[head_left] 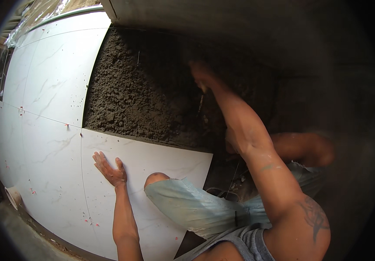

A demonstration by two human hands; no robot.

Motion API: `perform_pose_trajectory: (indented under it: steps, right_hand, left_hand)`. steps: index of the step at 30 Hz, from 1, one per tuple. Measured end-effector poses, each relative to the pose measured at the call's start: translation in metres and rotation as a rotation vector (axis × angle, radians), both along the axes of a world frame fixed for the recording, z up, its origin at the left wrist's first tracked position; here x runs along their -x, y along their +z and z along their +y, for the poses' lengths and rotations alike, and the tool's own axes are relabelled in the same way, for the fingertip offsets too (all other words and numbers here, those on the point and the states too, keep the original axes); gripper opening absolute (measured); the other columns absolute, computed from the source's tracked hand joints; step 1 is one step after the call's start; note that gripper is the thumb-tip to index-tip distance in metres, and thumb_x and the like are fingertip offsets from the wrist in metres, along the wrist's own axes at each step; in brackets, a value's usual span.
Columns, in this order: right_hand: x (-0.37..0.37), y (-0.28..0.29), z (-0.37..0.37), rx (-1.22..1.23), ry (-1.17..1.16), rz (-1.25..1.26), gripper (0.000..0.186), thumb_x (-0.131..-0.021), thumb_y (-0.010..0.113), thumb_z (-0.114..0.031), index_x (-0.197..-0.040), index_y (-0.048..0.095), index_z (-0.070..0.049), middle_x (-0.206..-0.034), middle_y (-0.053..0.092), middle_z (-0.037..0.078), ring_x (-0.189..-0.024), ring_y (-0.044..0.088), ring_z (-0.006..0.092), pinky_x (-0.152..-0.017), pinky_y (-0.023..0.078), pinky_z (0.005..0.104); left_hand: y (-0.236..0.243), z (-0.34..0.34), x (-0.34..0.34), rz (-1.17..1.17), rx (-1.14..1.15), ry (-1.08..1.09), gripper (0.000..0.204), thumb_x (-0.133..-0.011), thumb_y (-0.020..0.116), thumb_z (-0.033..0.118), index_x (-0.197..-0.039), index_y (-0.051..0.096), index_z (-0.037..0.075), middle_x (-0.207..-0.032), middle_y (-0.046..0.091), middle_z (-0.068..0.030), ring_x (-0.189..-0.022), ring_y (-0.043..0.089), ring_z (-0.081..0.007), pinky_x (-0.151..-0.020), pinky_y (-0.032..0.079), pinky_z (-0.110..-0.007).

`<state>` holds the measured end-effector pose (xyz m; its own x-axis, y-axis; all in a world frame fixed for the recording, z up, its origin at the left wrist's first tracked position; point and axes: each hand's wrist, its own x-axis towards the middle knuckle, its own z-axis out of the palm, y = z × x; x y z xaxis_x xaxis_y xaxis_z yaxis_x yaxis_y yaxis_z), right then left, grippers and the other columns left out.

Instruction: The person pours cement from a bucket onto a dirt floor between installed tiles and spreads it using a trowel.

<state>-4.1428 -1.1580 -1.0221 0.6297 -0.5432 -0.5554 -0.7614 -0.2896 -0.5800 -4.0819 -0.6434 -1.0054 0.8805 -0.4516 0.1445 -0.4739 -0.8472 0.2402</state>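
Shadowed flat wall (248,21) bounds the far side. Left hand (111,170) palm down, fingers spread, grasping nothing, on a large white, grey-veined tile (165,156), near its far edge. Right hand (201,75) at the coarse, dark brown mortar (122,95); blurred and shadowed, so finger spread and any hold: cannot tell. Mortar meets that tile's far edge and runs from the right hand leftward to the straight side of a second white, veined tile (65,69). Left hand has smooth tiling to its left to slide over; bare knee (156,177) near on its right. Small red piece (67,125) sits near the mortar's left corner.
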Motion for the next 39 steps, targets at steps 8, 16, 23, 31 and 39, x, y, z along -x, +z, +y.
perform_pose_trajectory:
  steps: [8, 16, 23, 31, 39]
  right_hand:
    - [0.033, 0.014, 0.055, -0.570, -0.837, -0.339, 0.044, -0.100, 0.043, -0.049, -0.099, 0.052, -0.006, -0.064, 0.052, 0.007, -0.047, 0.052, 0.0191, -0.042, 0.047, 0.0348]
    - [-0.069, 0.008, 0.025, -0.342, -0.011, -0.052, 0.036, -0.102, 0.043, -0.036, -0.107, 0.055, -0.003, -0.066, 0.053, 0.008, -0.051, 0.054, 0.0218, -0.049, 0.050, 0.0383]
    - [-0.080, 0.018, -0.072, -0.436, -0.002, 0.024, 0.043, -0.099, 0.047, -0.050, -0.089, 0.054, -0.009, -0.057, 0.045, 0.000, -0.044, 0.041, 0.0125, -0.039, 0.036, 0.0320]
    - [-0.099, 0.029, -0.081, -0.437, 0.134, 0.118, 0.046, -0.098, 0.046, -0.056, -0.086, 0.052, -0.012, -0.059, 0.043, -0.003, -0.043, 0.039, 0.0101, -0.039, 0.036, 0.0301]
    - [-0.099, 0.034, -0.056, -0.427, 0.219, 0.065, 0.046, -0.099, 0.042, -0.052, -0.087, 0.050, -0.009, -0.062, 0.045, -0.001, -0.045, 0.041, 0.0114, -0.040, 0.038, 0.0323]
  left_hand:
    - [0.014, -0.002, -0.003, 0.029, -0.017, -0.044, 0.074, -0.094, 0.046, 0.053, -0.146, 0.035, 0.002, -0.154, 0.031, -0.0214, -0.145, 0.023, -0.0391, -0.117, 0.016, -0.057]
    - [-0.003, -0.003, -0.003, 0.013, 0.012, 0.013, 0.071, -0.092, 0.050, 0.048, -0.146, 0.036, 0.003, -0.153, 0.032, -0.0210, -0.145, 0.025, -0.0398, -0.117, 0.017, -0.057]
    - [-0.001, 0.009, -0.025, 0.011, -0.020, -0.017, 0.071, -0.092, 0.050, 0.047, -0.146, 0.036, 0.002, -0.153, 0.032, -0.0208, -0.145, 0.025, -0.0392, -0.117, 0.017, -0.056]
    - [-0.005, 0.003, -0.025, 0.025, -0.024, -0.020, 0.069, -0.091, 0.051, 0.042, -0.146, 0.035, 0.002, -0.155, 0.031, -0.0192, -0.146, 0.023, -0.0387, -0.118, 0.015, -0.056]
    - [-0.007, -0.006, -0.023, 0.044, -0.017, -0.058, 0.071, -0.092, 0.050, 0.046, -0.146, 0.035, 0.002, -0.154, 0.030, -0.0204, -0.146, 0.022, -0.0390, -0.118, 0.014, -0.056]
